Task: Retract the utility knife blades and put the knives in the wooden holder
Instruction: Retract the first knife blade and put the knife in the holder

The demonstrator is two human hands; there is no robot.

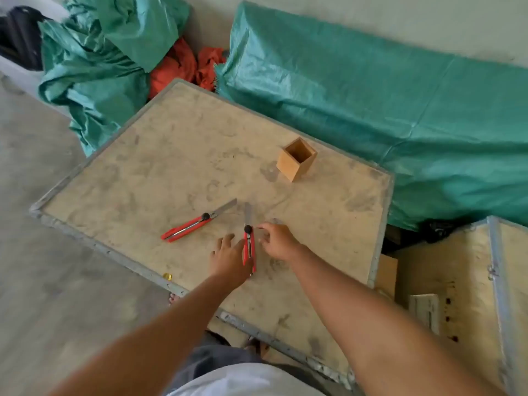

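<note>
Two red utility knives lie on a dusty board [160, 167], both with blades extended. The near knife [249, 247] points away from me, its blade out past a black wheel. My left hand [228, 258] rests against its handle from the left, fingers spread. My right hand [275, 238] hovers just right of the knife's wheel, fingers loosely curled, holding nothing. The second knife [197, 222] lies to the left, angled up to the right. A square wooden holder [297, 160] stands upright and empty at the far right of the board.
Green tarpaulin [371, 95] is heaped behind and to the right of the board, with orange cloth [183, 67] between the heaps. A second wooden crate [457, 281] stands at the right. A small brass piece [167, 276] lies on the board's near metal edge. Concrete floor lies left.
</note>
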